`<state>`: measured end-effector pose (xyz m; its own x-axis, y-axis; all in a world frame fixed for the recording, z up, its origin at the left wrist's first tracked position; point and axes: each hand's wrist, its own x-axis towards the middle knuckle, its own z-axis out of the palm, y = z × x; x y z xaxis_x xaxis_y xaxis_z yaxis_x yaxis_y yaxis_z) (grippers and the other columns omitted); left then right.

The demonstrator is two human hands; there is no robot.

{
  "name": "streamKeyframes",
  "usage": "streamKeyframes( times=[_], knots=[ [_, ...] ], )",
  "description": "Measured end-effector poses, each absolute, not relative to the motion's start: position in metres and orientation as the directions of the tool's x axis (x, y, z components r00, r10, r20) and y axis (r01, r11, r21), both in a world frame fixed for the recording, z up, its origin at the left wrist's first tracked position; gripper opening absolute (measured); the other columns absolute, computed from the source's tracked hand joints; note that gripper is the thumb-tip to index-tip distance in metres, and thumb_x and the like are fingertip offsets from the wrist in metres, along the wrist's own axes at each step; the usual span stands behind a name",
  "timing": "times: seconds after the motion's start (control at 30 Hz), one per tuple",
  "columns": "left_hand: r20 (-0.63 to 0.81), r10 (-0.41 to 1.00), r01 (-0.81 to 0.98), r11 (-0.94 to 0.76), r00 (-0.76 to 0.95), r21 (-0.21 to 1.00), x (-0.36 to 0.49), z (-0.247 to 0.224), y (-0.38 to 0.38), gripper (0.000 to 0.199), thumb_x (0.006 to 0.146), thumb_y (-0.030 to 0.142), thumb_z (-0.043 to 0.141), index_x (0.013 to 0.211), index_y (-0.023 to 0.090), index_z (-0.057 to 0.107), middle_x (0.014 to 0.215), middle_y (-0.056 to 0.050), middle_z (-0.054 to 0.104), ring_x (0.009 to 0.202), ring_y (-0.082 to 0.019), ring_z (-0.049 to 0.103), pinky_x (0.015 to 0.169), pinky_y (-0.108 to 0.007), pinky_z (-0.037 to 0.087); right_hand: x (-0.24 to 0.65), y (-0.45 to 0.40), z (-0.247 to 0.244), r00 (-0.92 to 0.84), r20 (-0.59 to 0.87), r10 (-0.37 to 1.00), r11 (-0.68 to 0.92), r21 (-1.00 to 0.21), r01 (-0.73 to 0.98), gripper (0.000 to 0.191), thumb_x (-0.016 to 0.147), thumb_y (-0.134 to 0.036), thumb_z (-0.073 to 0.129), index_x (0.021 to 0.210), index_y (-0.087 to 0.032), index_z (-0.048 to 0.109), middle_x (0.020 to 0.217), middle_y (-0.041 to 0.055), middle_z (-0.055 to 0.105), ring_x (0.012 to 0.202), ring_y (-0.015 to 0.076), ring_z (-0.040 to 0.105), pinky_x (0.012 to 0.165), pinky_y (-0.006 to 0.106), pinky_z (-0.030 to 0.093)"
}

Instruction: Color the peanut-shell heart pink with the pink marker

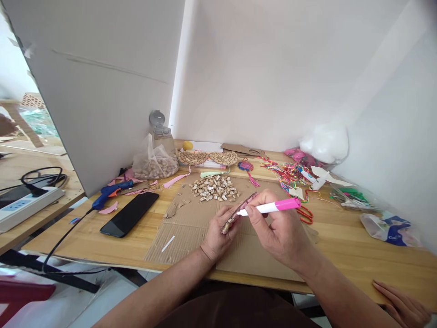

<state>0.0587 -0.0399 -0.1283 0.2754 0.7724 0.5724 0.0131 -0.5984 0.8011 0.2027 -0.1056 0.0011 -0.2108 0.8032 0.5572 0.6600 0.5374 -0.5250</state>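
My left hand (217,234) is closed on a thin craft piece (228,224), tilted nearly edge-on, with peanut shells along it and a pinkish face. In my right hand (282,232) is a white marker pen (266,208) with a pink end, pinched between thumb and fingers. Its tip touches or nearly touches the face of the piece; I cannot tell which. Beneath both hands lies a corrugated cardboard sheet (191,230). A pile of peanut shells (215,187) rests on it, just beyond my left hand.
Left are a black phone (129,214), a blue glue gun (111,193) and a bag of peanuts (155,164). Shell-covered pieces (223,158) lie at the back. Right are tangled colourful threads (287,173), red-handled scissors (305,214) and another person's hand (401,300).
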Motion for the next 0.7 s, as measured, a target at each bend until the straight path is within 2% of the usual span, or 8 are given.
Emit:
streamKeyframes(
  times=[0.2,0.37,0.7],
  knots=[
    [0.577,0.771,0.006,-0.601,0.271,0.799,0.0589,-0.1285,-0.0399,0.035,0.094,0.022,0.057,0.128,0.025,0.067,0.113,-0.009,0.068,0.1,-0.023,0.066,0.09,-0.032,0.052,0.2031,-0.1053,0.0026,-0.218,0.579,0.785,0.551,-0.494,0.672,0.007,0.099,-0.028,0.054,0.093,-0.024,0.056,0.083,0.0025,0.067,0.076,0.0177,0.064,0.066,0.029,0.047],
    [0.584,0.761,0.022,-0.614,0.282,0.789,0.0587,-0.1284,-0.0403,0.031,0.092,0.018,0.057,0.12,0.022,0.07,0.113,-0.009,0.067,0.1,-0.022,0.066,0.089,-0.032,0.052,0.2001,-0.1076,0.0017,-0.233,0.544,0.806,0.544,-0.526,0.654,0.009,0.099,-0.03,0.052,0.094,-0.023,0.056,0.084,0.003,0.067,0.077,0.0176,0.064,0.069,0.03,0.049],
    [0.621,0.735,0.01,-0.647,0.272,0.762,0.0595,-0.1322,-0.0371,0.034,0.091,0.013,0.057,0.122,0.021,0.068,0.107,-0.008,0.066,0.093,-0.019,0.064,0.084,-0.03,0.053,0.199,-0.1107,0.0039,-0.23,0.511,0.828,0.523,-0.557,0.645,0.01,0.098,-0.029,0.052,0.093,-0.022,0.056,0.083,0.0018,0.066,0.074,0.0164,0.064,0.065,0.029,0.048]
  ],
)
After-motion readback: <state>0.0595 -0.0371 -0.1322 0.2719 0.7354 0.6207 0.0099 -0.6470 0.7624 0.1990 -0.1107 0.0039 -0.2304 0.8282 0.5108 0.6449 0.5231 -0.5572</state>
